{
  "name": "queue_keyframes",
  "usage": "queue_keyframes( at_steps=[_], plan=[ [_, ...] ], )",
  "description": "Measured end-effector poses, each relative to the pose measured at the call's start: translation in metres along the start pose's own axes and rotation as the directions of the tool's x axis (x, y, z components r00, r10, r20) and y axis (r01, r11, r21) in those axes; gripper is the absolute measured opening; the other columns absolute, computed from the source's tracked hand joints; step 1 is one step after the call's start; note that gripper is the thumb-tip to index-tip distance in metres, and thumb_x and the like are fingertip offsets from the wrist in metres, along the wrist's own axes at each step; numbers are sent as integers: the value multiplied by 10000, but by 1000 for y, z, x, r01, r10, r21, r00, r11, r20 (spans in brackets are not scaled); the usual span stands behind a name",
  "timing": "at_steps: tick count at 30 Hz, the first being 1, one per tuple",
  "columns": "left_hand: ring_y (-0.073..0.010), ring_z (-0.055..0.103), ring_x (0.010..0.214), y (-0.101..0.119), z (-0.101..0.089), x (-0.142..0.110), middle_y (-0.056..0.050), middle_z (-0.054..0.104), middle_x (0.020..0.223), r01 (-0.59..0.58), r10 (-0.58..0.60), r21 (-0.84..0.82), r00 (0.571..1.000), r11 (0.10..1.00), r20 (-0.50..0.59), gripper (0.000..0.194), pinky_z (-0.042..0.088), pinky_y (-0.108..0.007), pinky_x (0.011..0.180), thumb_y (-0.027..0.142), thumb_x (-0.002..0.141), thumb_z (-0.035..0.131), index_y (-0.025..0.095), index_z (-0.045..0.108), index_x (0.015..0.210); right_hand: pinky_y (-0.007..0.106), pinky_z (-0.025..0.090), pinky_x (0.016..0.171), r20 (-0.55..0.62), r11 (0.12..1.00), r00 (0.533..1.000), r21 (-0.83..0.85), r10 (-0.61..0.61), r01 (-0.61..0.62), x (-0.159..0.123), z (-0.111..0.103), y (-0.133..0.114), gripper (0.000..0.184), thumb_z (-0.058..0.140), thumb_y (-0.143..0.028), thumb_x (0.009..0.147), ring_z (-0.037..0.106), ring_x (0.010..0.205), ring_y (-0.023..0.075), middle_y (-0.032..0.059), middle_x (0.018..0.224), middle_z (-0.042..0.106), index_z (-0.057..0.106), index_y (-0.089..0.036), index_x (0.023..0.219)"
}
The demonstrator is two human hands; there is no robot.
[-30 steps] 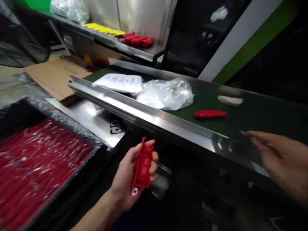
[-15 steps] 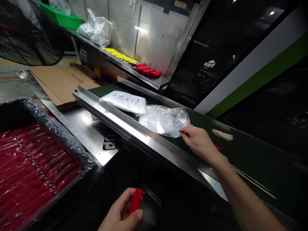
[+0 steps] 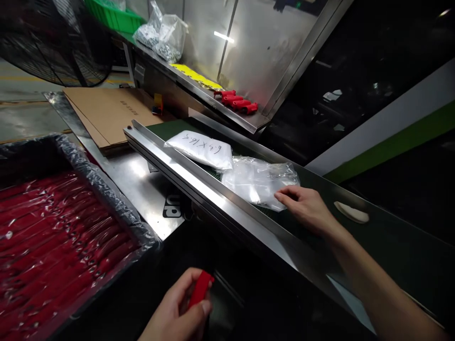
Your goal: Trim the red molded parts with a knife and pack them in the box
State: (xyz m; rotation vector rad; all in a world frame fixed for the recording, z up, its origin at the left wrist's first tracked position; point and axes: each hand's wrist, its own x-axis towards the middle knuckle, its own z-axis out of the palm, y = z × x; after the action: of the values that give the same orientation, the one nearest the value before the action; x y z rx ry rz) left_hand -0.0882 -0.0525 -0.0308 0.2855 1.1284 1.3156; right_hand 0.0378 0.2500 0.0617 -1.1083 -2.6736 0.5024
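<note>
At the bottom of the view my left hand (image 3: 179, 303) is closed around a narrow red plastic piece (image 3: 201, 288), whose upper end sticks out past the fingers. My right hand (image 3: 305, 204) reaches over the dark green conveyor belt (image 3: 387, 241). Its thumb and forefinger are pinched at the near right corner of some thin clear plastic bags (image 3: 254, 180) lying flat on the belt. Against those bags rests a white packet (image 3: 201, 149) with handwritten figures on it.
A metal rail (image 3: 213, 199) edges the belt. On the left stands a lined box (image 3: 117, 203) of bagged red pieces (image 3: 64, 237). Cardboard sheets (image 3: 106, 113), a fan (image 3: 53, 42) and a shelf (image 3: 209, 102) with red parts (image 3: 236, 102) lie beyond. A pale curved piece (image 3: 351, 212) sits on the belt.
The view has shifted, so the scene sits further right. My right hand remains at the bags' corner, its fingers slightly changed in pose. My left hand keeps the red piece.
</note>
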Motion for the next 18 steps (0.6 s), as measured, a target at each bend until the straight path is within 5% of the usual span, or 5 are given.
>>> queue_keyframes(
  at_steps=[4, 8, 15, 18],
  plan=[
    [-55, 420, 594, 31, 18, 2, 15, 535, 889, -140, 140, 2, 990, 990, 16, 424, 333, -191, 516, 504, 807, 724, 209, 512, 1026, 191, 491, 625, -9, 973, 999, 226, -51, 52, -73, 4, -53, 296, 519, -434, 966, 628, 738, 117, -18, 809, 669, 669, -212, 843],
    [-73, 428, 681, 33, 35, 3, 34, 518, 820, -233, 230, 6, 965, 972, 128, 409, 372, -188, 604, 431, 779, 788, 199, 518, 981, 160, 506, 669, 8, 871, 985, 467, -174, 151, -135, 44, -90, 158, 499, -275, 976, 633, 748, 90, -27, 839, 648, 622, -233, 887],
    [-106, 517, 773, -6, 29, 5, 29, 549, 848, -178, 207, 247, 973, 953, -98, 139, 451, -212, 698, 269, 901, 604, 213, 511, 989, 149, 487, 599, -38, 857, 993, 503, -110, 114, -172, 81, -75, 135, 474, -202, 987, 593, 673, 77, -29, 788, 592, 572, -229, 898],
    [-123, 569, 772, -15, 27, 6, 28, 583, 873, -221, 297, 497, 952, 839, -78, 201, 480, -237, 711, 246, 908, 566, 249, 489, 1094, 184, 515, 704, -148, 880, 987, 457, -67, 128, -178, 82, -72, 110, 513, -192, 968, 613, 794, 101, 7, 913, 607, 562, -223, 1061]
  ],
)
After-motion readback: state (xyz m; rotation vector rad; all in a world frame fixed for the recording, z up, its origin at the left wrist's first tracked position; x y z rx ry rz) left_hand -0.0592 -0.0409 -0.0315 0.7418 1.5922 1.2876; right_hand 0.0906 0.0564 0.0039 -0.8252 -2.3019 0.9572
